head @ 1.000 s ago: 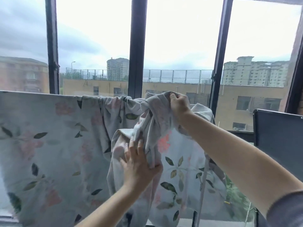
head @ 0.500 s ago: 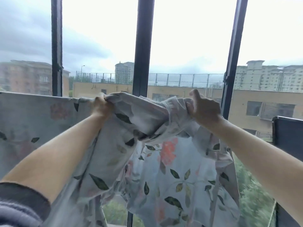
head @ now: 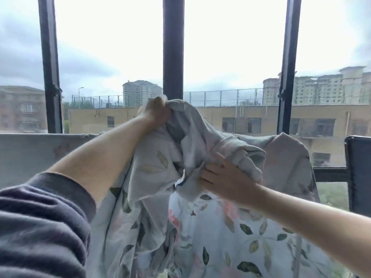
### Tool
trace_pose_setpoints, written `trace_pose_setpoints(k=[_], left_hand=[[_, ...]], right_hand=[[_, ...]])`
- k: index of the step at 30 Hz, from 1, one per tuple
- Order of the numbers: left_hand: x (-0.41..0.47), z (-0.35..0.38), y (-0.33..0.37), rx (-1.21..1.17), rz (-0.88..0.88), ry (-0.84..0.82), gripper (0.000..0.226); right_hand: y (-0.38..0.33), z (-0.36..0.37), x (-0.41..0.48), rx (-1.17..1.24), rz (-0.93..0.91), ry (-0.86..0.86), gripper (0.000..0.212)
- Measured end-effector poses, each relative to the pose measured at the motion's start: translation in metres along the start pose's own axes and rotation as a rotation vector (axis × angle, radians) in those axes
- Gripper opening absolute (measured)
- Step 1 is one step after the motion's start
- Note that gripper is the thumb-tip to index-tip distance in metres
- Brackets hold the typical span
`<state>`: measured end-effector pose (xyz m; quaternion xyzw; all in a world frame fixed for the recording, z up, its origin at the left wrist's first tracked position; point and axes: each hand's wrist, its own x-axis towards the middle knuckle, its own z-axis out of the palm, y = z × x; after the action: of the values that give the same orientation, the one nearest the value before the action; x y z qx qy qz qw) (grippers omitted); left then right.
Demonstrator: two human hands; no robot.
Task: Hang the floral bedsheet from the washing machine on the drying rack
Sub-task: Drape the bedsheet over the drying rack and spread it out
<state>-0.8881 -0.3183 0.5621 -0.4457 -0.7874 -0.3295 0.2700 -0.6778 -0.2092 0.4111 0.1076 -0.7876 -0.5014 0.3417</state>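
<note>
The floral bedsheet (head: 200,227), pale grey with green leaves and pink flowers, hangs in front of the window. Its left part lies flat over a hidden rail; the middle is bunched. My left hand (head: 156,113) grips a raised fold of the sheet at the top, above the rail line. My right hand (head: 222,177) is lower, fingers spread into the bunched cloth, thumb hidden under a fold. The drying rack itself is covered by the sheet.
Dark window frame posts (head: 173,47) stand just behind the sheet. A dark panel (head: 358,173) is at the right edge. Buildings and a fenced roof lie outside the glass.
My left hand has lifted its fold higher and moved right. My right hand has dropped from the top edge down into the bunched middle of the sheet.
</note>
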Motion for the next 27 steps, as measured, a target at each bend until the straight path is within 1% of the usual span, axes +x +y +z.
trace_pose_setpoints(k=[1, 2, 4, 5, 6, 7, 9, 10, 11, 13, 14, 15, 17, 19, 20, 21, 22, 24, 25, 26, 27], left_hand=[[0.005, -0.001, -0.010, 0.042, 0.073, -0.018, 0.018], [0.007, -0.002, -0.017, 0.102, 0.148, -0.043, 0.025], [0.009, -0.002, -0.032, 0.194, 0.254, -0.105, 0.040], [0.011, 0.000, -0.041, 0.222, 0.285, -0.137, 0.049], [0.011, 0.003, -0.047, 0.236, 0.313, -0.160, 0.058], [0.011, 0.009, -0.051, 0.252, 0.341, -0.179, 0.067], [0.007, 0.021, -0.053, 0.271, 0.384, -0.191, 0.075], [0.005, 0.028, -0.052, 0.270, 0.388, -0.186, 0.074], [0.003, 0.035, -0.051, 0.271, 0.386, -0.179, 0.070], [-0.002, 0.045, -0.047, 0.269, 0.346, -0.152, 0.053], [-0.006, 0.050, -0.046, 0.289, 0.347, -0.094, 0.041], [-0.009, 0.054, -0.045, 0.332, 0.374, 0.013, 0.031], [-0.019, 0.060, -0.042, 0.453, 0.529, 0.254, 0.018], [-0.024, 0.064, -0.044, 0.504, 0.805, 0.430, 0.012], [-0.028, 0.068, -0.047, 0.457, 0.925, 0.435, 0.011], [-0.033, 0.069, -0.048, 0.367, 0.948, 0.372, 0.009], [-0.041, 0.070, -0.046, 0.274, 0.873, 0.278, 0.018], [-0.066, 0.074, -0.035, 0.160, 0.524, -0.008, 0.067], [-0.079, 0.077, -0.025, 0.142, 0.373, -0.148, 0.090], [-0.091, 0.084, -0.015, 0.163, 0.286, -0.236, 0.104], [-0.101, 0.090, -0.007, 0.207, 0.245, -0.267, 0.103]], right_hand=[[0.007, -0.002, 0.012, 0.079, 0.079, -0.018, 0.013], [0.016, -0.009, 0.020, 0.227, 0.187, -0.025, 0.009], [0.034, -0.035, 0.039, 0.551, 0.549, 0.078, 0.018], [0.048, -0.045, 0.048, 0.656, 0.749, 0.130, 0.022], [0.064, -0.052, 0.055, 0.698, 0.907, 0.163, 0.026], [0.084, -0.057, 0.060, 0.669, 1.033, 0.179, 0.029], [0.120, -0.061, 0.064, 0.538, 1.183, 0.167, 0.031], [0.130, -0.060, 0.064, 0.459, 1.220, 0.115, 0.028], [0.134, -0.056, 0.063, 0.392, 1.213, 0.043, 0.026], [0.132, -0.044, 0.065, 0.335, 1.091, -0.136, 0.026], [0.129, -0.039, 0.067, 0.331, 1.030, -0.181, 0.028], [0.130, -0.034, 0.067, 0.324, 0.994, -0.187, 0.030], [0.134, -0.026, 0.065, 0.293, 0.978, -0.159, 0.031], [0.143, -0.021, 0.065, 0.269, 1.005, -0.134, 0.029], [0.148, -0.019, 0.065, 0.269, 1.025, -0.123, 0.028], [0.151, -0.018, 0.067, 0.267, 1.047, -0.109, 0.029], [0.154, -0.017, 0.069, 0.269, 1.068, -0.091, 0.029], [0.160, -0.013, 0.074, 0.283, 1.110, -0.038, 0.029], [0.161, -0.012, 0.079, 0.290, 1.133, -0.012, 0.030], [0.163, -0.011, 0.083, 0.303, 1.154, 0.012, 0.030], [0.165, -0.009, 0.086, 0.308, 1.174, 0.034, 0.031]])
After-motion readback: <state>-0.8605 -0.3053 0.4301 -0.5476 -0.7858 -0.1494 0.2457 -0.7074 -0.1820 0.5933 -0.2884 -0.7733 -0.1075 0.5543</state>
